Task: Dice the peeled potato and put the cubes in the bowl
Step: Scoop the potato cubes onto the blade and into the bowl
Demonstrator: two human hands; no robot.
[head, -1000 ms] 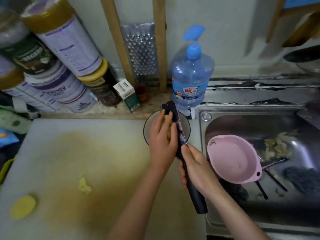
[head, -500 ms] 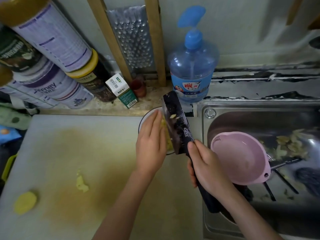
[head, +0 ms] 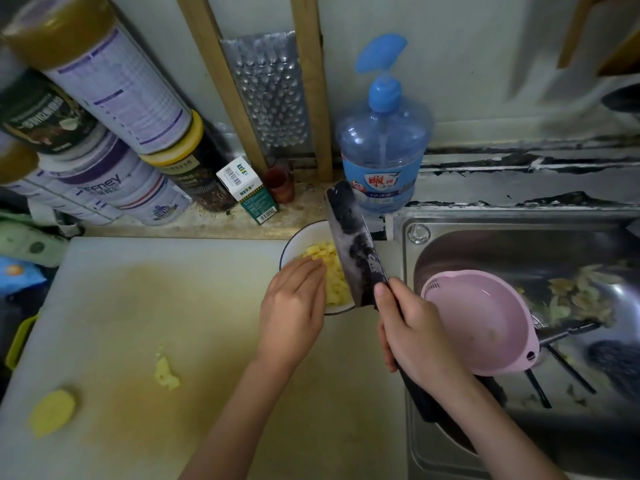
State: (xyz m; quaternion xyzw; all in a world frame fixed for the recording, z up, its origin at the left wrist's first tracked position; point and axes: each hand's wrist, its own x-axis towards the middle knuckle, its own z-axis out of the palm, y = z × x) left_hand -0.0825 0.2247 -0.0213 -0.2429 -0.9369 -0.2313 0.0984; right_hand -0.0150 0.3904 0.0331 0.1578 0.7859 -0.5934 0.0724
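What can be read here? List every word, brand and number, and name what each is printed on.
"KELE": printed twice on the small white and green box.
"effney": end of a brand name on the lower purple and white can; its start does not show.
Red Chinese logo on the blue bottle: too blurred to read.
Fine print on the other cans: too small to read.

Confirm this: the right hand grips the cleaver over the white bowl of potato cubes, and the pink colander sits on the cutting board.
Wrong in one respect: the pink colander sits in the sink, not on the cutting board, as the head view shows. The right hand does grip the cleaver over the white bowl of potato cubes.
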